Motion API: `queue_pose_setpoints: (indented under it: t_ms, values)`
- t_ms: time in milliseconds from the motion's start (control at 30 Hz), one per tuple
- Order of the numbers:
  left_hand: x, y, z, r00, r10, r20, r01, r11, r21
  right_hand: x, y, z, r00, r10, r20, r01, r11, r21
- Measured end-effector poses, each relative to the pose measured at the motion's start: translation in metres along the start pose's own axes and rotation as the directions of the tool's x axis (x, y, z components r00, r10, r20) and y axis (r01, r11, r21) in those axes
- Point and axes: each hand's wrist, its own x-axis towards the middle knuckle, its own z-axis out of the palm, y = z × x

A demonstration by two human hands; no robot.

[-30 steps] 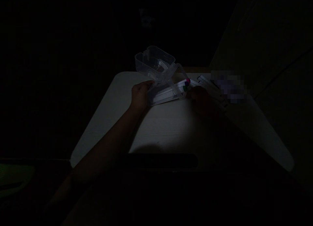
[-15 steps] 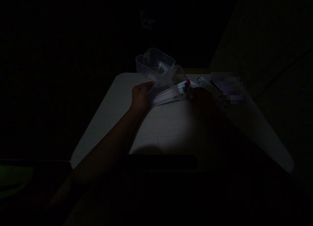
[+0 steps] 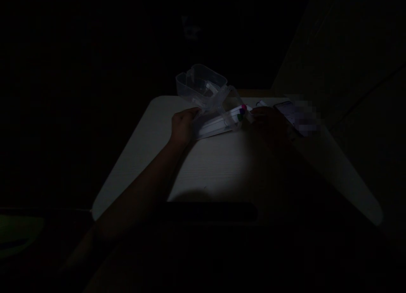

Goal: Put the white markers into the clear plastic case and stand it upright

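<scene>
A clear plastic case (image 3: 201, 136) lies on its side on the white table, its transparent lid (image 3: 187, 88) swung up at the back. Inside are several white markers (image 3: 218, 122) with pink, dark blue and green ends pointing right. My left hand (image 3: 182, 126) is closed on the case's left end, thumb over its upper edge. At the case's open right end, my right hand (image 3: 269, 121) is deep in shadow. Its fingers pinch a white marker (image 3: 249, 115), of which only a short end shows.
A phone (image 3: 292, 115), partly blurred out, lies on the table (image 3: 209, 166) right of my right hand. Another white marker (image 3: 261, 103) shows just behind that hand. A dark slot (image 3: 209, 211) runs along the near table edge. The surroundings are very dark.
My right hand has moved slightly up over the loose markers, and a white marker end now shows at its fingertips. My left hand and the case stay in place.
</scene>
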Motion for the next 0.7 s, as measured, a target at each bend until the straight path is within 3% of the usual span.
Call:
queue_pose_setpoints:
  t_ms: [200, 300, 433, 633, 667, 700]
  values:
    - [0.0, -0.001, 0.0, 1.0, -0.009, -0.013, 0.008, 1.0, -0.015, 0.001, -0.007, -0.006, 0.998, -0.014, -0.059, 0.021, 0.991, 0.13]
    - [0.001, -0.004, 0.0, 1.0, -0.019, -0.019, 0.018, 1.0, -0.008, -0.002, -0.016, -0.01, 0.983, -0.037, -0.178, 0.051, 0.996, 0.072]
    - [0.002, -0.007, -0.001, 1.0, -0.004, -0.022, 0.004, 1.0, -0.022, -0.005, -0.027, -0.014, 0.907, -0.147, -0.394, 0.146, 0.989, -0.031]
    - [0.0, -0.004, -0.001, 1.0, 0.004, 0.009, -0.004, 1.0, -0.017, -0.004, -0.04, -0.022, 0.744, -0.22, -0.631, 0.358, 0.929, 0.098]
    - [0.0, -0.004, -0.001, 1.0, 0.001, 0.002, -0.001, 1.0, -0.01, -0.003, -0.041, -0.024, 0.745, -0.195, -0.638, 0.374, 0.914, 0.157]
    - [0.0, -0.004, -0.001, 1.0, -0.004, -0.004, 0.004, 1.0, -0.001, -0.003, -0.042, -0.026, 0.774, -0.153, -0.614, 0.362, 0.903, 0.232]
